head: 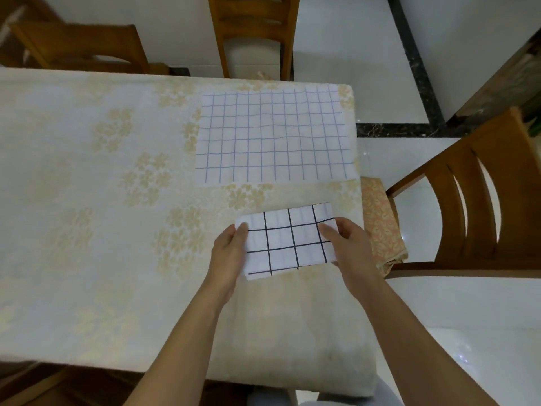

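Clamped on the short ends of the folded cloth [287, 241], thumbs on top: left grip [231, 250] and right grip [348, 247], low over the counter [87, 200] near its right edge. Farther back, flat on the counter and well apart, a larger blue-grid cloth [272, 136]. Just off the edge, a wooden chair [468, 206].

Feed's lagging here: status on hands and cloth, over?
Left hand, right hand grip ends of folded black-grid cloth. Blue-grid cloth flat beyond, apart. Nothing blocking.

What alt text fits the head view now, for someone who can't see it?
Left hand and right hand grip the short ends of a folded white cloth with black grid lines at a cream floral-covered table. A larger blue-grid cloth lies flat beyond it.
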